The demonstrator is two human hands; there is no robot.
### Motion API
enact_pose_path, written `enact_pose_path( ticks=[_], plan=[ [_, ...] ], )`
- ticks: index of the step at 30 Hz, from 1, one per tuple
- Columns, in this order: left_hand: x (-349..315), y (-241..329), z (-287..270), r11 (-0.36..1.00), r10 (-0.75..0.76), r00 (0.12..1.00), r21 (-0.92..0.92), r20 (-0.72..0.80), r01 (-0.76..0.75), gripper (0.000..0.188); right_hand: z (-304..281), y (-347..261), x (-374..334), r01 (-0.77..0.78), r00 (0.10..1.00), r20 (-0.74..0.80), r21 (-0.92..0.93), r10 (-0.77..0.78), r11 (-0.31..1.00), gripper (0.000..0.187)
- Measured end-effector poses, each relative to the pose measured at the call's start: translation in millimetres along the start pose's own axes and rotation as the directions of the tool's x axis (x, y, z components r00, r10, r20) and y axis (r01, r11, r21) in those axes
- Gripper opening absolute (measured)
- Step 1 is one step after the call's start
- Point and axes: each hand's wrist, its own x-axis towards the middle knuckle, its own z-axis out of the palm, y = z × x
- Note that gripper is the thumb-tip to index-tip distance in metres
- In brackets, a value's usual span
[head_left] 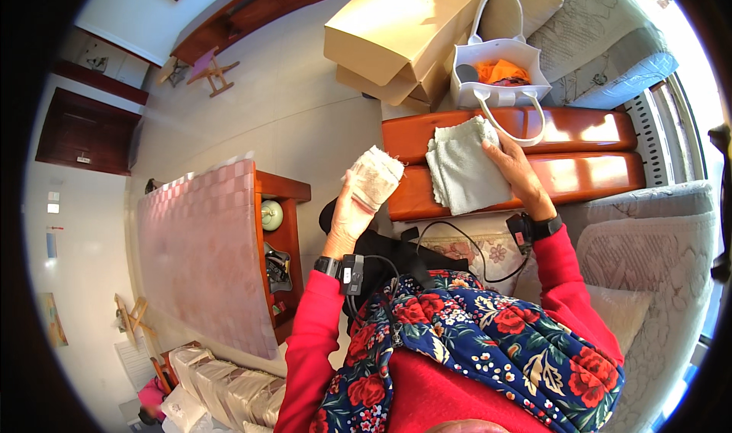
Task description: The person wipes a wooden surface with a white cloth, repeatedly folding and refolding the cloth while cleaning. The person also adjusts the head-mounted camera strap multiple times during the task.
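My left hand (352,215) holds a small folded cream cloth (378,175) with frayed edges, raised between the low table and the wooden sofa arm. My right hand (515,166) grips the right side of a larger folded grey-green cloth (461,170), thumb on top. That cloth is over the glossy reddish-brown wooden armrest (564,177); whether it rests fully on the wood I cannot tell. Some of my right fingers are hidden. Both wrists carry black bands with small devices and cables.
Beyond the armrest stands a white handbag (499,59) with orange cloth inside, its handle looping near my right hand. A large cardboard box (404,25) is beside it. At left is a low table (202,257) with a checked cover and open shelf. A padded sofa (648,273) lies right.
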Motion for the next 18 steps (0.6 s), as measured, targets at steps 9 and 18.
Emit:
enact_pose_path(
  ticks=[9,18],
  plan=[
    [-6.8,7.3,-0.7,0.994,0.056,0.998,0.096,-0.001,-0.056,0.055,22.8,-33.0,11.6,0.018,0.965,0.247,0.257,-0.084,0.966,0.045],
    [-8.6,5.2,-14.0,0.988,0.034,0.994,0.151,-0.104,-0.018,0.048,22.6,-6.7,11.2,0.373,0.855,0.065,-0.766,-0.515,0.524,0.038]
  ],
)
